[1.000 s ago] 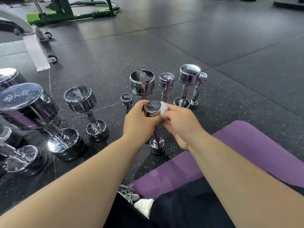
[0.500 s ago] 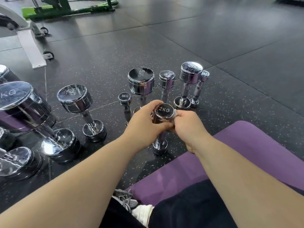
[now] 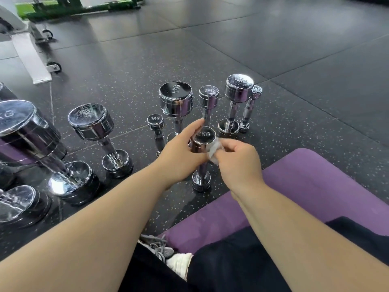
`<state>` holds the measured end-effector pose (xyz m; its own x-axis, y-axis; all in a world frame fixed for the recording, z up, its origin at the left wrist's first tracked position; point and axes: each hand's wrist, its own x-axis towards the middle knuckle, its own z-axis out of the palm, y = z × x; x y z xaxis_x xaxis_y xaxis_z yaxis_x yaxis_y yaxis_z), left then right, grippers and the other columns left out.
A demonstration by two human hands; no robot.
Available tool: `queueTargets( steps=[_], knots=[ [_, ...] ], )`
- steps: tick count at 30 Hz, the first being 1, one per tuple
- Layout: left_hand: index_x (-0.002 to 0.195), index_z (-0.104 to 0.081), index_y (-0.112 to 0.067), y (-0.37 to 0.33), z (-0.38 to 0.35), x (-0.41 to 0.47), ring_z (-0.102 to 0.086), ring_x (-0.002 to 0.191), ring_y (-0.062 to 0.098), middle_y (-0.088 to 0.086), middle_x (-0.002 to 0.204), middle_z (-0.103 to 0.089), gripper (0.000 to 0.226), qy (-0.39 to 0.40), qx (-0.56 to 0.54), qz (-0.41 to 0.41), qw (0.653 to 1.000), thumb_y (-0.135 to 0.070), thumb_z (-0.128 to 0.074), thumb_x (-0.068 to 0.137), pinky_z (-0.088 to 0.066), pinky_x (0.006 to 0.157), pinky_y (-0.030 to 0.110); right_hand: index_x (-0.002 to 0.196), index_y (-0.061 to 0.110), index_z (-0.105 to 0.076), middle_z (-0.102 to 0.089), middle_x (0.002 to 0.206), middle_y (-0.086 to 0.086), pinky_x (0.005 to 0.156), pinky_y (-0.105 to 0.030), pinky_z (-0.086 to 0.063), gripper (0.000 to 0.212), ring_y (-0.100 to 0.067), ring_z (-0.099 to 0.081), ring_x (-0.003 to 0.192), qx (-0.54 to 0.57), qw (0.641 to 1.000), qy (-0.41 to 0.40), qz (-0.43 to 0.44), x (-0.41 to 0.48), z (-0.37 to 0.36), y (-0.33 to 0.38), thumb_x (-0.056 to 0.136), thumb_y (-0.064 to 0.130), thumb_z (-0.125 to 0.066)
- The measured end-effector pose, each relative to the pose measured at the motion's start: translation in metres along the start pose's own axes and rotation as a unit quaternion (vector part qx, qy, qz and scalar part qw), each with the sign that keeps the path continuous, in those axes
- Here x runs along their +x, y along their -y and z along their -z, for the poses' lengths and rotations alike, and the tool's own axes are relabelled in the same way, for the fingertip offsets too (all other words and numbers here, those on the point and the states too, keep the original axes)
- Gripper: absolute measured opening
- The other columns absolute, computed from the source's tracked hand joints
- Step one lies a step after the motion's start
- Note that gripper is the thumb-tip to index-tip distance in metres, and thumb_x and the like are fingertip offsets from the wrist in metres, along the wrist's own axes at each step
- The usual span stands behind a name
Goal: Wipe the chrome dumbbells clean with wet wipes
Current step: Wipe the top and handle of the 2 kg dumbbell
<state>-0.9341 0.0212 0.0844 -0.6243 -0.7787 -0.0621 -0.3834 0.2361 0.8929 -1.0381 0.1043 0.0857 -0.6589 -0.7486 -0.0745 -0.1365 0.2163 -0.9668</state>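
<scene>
Dumbbell point(image 3: 202, 144) marked 2KG stands upright on the dark speckled floor point(image 3: 294, 127), just ahead of the purple mat point(image 3: 315, 182) I am sitting on. My left hand point(image 3: 181, 157) is wrapped around the left side of its top head, steadying it. My right hand point(image 3: 240, 161) pinches a crumpled white wet wipe point(image 3: 214, 149) against the right side of that same head. Close behind stand more chrome dumbbells on end: a small one marked 1KG point(image 3: 156, 125), a larger one marked 5KG point(image 3: 176, 100), and three others to the right. Bigger ones stand off to my left.
</scene>
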Motion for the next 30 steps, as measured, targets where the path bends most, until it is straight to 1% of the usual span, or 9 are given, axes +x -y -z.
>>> queueTargets(
  steps=[5, 8, 11, 14, 17, 20, 24, 27, 30],
  knots=[
    [0.145, -0.028, -0.054, 0.0, 0.002, -0.003, -0.063, 0.069, 0.028, 0.003, 0.101, -0.074, 0.098, 0.034, -0.011, 0.035, 0.999, -0.002, -0.073, 0.074, -0.053, 0.066, 0.038, 0.069, 0.021, -0.071, -0.072, 0.068, 0.008, 0.073, -0.028, -0.056, 0.014, -0.008, -0.068, 0.072, 0.055, 0.997, -0.05, -0.026, 0.006, 0.006, 0.001, 0.07, 0.007, -0.076],
    [0.145, -0.028, -0.053, 0.002, 0.003, -0.003, -0.07, 0.085, 0.025, -0.014, 0.115, -0.068, 0.096, 0.032, -0.026, 0.036, 0.999, -0.004, -0.072, 0.075, -0.054, 0.076, 0.041, 0.066, 0.019, -0.074, -0.075, 0.072, -0.002, 0.083, -0.05, -0.058, 0.015, -0.026, -0.073, 0.083, 0.062, 0.996, 0.0, -0.065, 0.002, 0.004, -0.002, 0.055, 0.01, -0.076],
    [0.146, -0.025, -0.055, 0.004, 0.003, -0.003, -0.061, 0.077, 0.022, -0.021, 0.099, -0.064, 0.098, 0.042, -0.044, 0.044, 0.997, -0.006, -0.068, 0.072, -0.047, 0.069, 0.039, 0.069, 0.015, -0.071, -0.074, 0.073, -0.006, 0.079, -0.053, -0.058, 0.018, -0.031, -0.072, 0.08, 0.07, 0.996, -0.022, -0.049, 0.006, 0.005, 0.001, 0.053, 0.011, -0.077],
    [0.148, -0.023, -0.051, 0.002, 0.007, -0.005, -0.049, 0.063, 0.015, -0.006, 0.11, -0.065, 0.1, 0.057, -0.05, 0.039, 0.996, -0.004, -0.072, 0.075, -0.04, 0.054, 0.026, 0.069, 0.013, -0.069, -0.074, 0.077, -0.016, 0.075, -0.043, -0.061, 0.017, -0.028, -0.07, 0.07, 0.081, 0.993, 0.027, -0.077, -0.001, 0.006, 0.006, 0.065, 0.007, -0.084],
    [0.151, -0.024, -0.044, -0.002, 0.008, -0.008, -0.053, 0.062, 0.01, -0.019, 0.106, -0.061, 0.101, 0.056, -0.055, 0.036, 0.996, -0.002, -0.076, 0.076, -0.044, 0.056, 0.02, 0.066, 0.013, -0.07, -0.071, 0.063, -0.009, 0.05, -0.021, -0.046, 0.013, -0.013, -0.062, 0.054, 0.058, 0.995, 0.044, -0.064, -0.005, 0.009, 0.004, 0.077, 0.014, -0.077],
    [0.15, -0.029, -0.043, -0.006, 0.006, -0.009, -0.056, 0.06, 0.005, -0.018, 0.128, -0.049, 0.092, 0.021, -0.041, 0.032, 0.998, -0.008, -0.076, 0.079, -0.042, 0.05, 0.014, 0.071, 0.009, -0.073, -0.071, 0.066, -0.007, 0.046, -0.019, -0.041, 0.014, -0.012, -0.063, 0.057, 0.085, 0.989, 0.082, -0.084, 0.001, 0.016, 0.007, 0.084, 0.01, -0.067],
    [0.143, -0.04, -0.045, -0.007, 0.005, -0.009, -0.065, 0.071, 0.013, -0.003, 0.14, -0.046, 0.074, -0.014, -0.024, 0.021, 0.999, -0.009, -0.068, 0.084, -0.059, 0.08, 0.035, 0.09, 0.002, -0.071, -0.073, 0.079, -0.009, 0.053, -0.021, -0.049, 0.011, -0.015, -0.064, 0.066, 0.107, 0.973, 0.148, -0.14, 0.006, 0.023, 0.015, 0.084, 0.011, -0.072],
    [0.142, -0.043, -0.041, -0.007, 0.003, -0.008, -0.072, 0.087, 0.025, -0.004, 0.13, -0.055, 0.07, -0.003, -0.069, 0.037, 0.997, -0.007, -0.064, 0.085, -0.056, 0.087, 0.05, 0.099, 0.008, -0.061, -0.07, 0.07, -0.004, 0.055, -0.023, -0.052, 0.027, -0.012, -0.062, 0.057, 0.123, 0.976, 0.117, -0.138, 0.012, 0.026, 0.015, 0.078, 0.009, -0.078],
    [0.131, -0.05, -0.032, -0.005, 0.004, -0.01, -0.072, 0.077, 0.02, 0.0, 0.091, -0.069, 0.049, -0.041, -0.082, 0.058, 0.994, -0.004, -0.05, 0.091, -0.059, 0.081, 0.037, 0.112, 0.008, -0.062, -0.07, 0.08, -0.007, 0.067, -0.026, -0.057, 0.029, -0.018, -0.066, 0.07, 0.145, 0.969, 0.142, -0.139, 0.014, 0.026, 0.017, 0.085, 0.009, -0.072]
  ],
)
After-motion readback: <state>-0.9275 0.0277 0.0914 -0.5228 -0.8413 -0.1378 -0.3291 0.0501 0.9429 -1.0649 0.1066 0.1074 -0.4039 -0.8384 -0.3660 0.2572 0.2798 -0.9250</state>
